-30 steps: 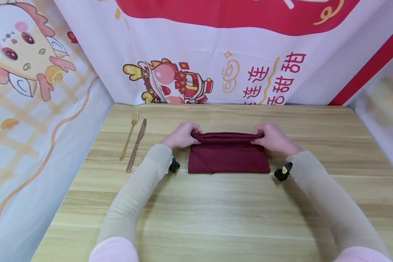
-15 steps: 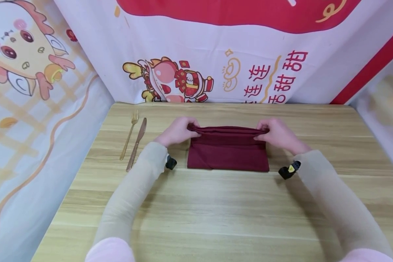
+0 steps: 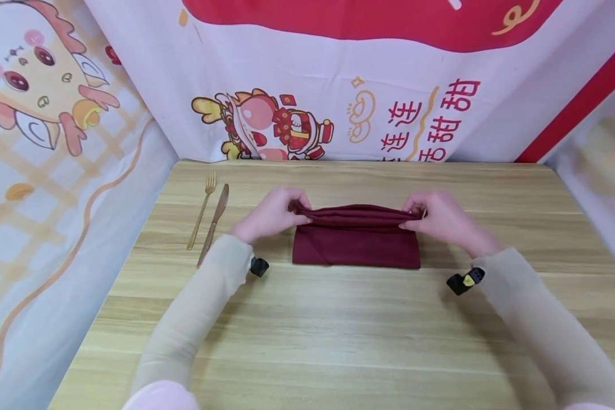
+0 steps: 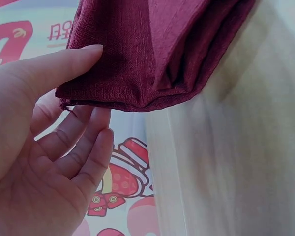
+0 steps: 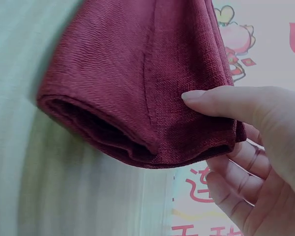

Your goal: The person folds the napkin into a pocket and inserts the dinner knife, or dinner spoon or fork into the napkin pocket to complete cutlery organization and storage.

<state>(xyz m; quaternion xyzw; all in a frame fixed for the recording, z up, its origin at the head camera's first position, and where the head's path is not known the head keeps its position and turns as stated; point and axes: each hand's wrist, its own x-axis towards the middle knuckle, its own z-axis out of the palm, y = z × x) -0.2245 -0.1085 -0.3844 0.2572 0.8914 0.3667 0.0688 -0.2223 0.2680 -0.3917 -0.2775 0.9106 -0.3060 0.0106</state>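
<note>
A dark red cloth napkin [image 3: 356,247], folded into a wide strip, lies on the wooden table with its far edge lifted. My left hand [image 3: 277,212] pinches the far left corner; in the left wrist view its thumb lies on top of the napkin [image 4: 113,64] and the fingers are beneath. At the far right corner my right hand [image 3: 438,219] pinches the same raised edge. The right wrist view shows that thumb pressed on the napkin [image 5: 113,64], whose folded layers gape at the side. The fingers under the cloth are partly hidden.
On the left of the table [image 3: 338,330] a gold fork [image 3: 202,210] and a copper-coloured table knife [image 3: 215,222] lie side by side, beyond the left forearm. A printed white and red cloth [image 3: 338,74] hangs behind the table's far edge.
Both hands keep their pinch on the napkin's far edge. They have moved slightly apart. The raised edge went up and away, then came down a little.
</note>
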